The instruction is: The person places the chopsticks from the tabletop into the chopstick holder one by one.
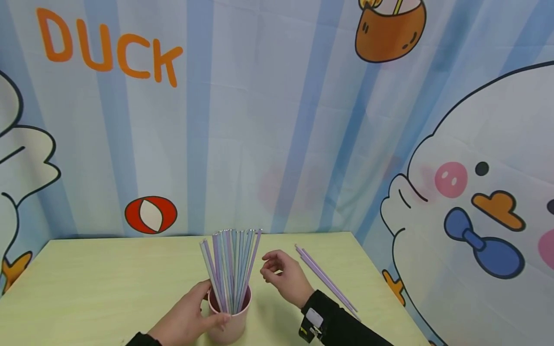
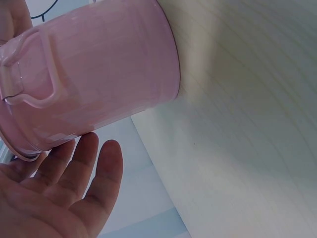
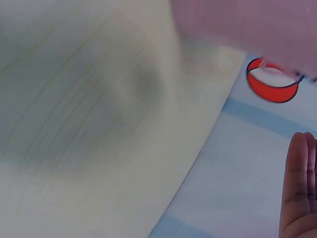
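Observation:
On the table stands a small pink bucket (image 1: pixel 230 327), its side lug handle (image 2: pixel 47 74) visible in the left wrist view. Many purple, blue and pale straws (image 1: pixel 231 269) stand upright in it, fanning out a little at the top. My left hand (image 1: pixel 190 307) holds the bucket near its rim, thumb in front and fingers round the far side. To the right of the straws, apart from them, is my right hand (image 1: pixel 285 278), fingers loosely bent with nothing in them. A few purple straws (image 1: pixel 326 278) lie on the table beyond my right wrist.
The pale yellow wooden table (image 1: pixel 130 269) ends at a back edge against a blue-striped curtain (image 1: pixel 242 120) printed with ducks and a red ball. A dark-sleeved right forearm (image 1: pixel 342 324) reaches in below the loose straws.

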A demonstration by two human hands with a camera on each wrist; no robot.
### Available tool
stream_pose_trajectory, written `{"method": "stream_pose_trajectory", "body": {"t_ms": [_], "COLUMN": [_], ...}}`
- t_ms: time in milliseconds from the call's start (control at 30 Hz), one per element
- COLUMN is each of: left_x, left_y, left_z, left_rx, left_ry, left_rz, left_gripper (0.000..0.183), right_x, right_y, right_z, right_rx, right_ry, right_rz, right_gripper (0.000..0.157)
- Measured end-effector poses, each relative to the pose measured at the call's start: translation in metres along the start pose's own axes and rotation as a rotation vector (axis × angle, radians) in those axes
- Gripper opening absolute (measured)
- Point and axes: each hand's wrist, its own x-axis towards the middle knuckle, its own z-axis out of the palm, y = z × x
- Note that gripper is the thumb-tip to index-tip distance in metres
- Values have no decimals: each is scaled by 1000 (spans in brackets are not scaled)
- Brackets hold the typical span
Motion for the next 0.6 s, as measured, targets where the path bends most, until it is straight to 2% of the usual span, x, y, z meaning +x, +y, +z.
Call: {"method": "stream_pose_trajectory", "body": {"t_ms": [133,333,600], "left_x": [-1,-1,0], "left_y": [0,1,0], "left_z": [0,-1,0], "left_rx": [4,7,6], "left_ry": [-4,-10,2], "left_rz": [2,12,-19], "left_gripper": [91,91,93], "right_x": [1,3,-5], "right_y": [17,48,87], "right_z": [-13,-36,-62], "right_rx": [-181,-403,-693], "right_ry": [46,65,109], "right_rz": [-20,-29,78], "right_gripper": [21,19,22]}}
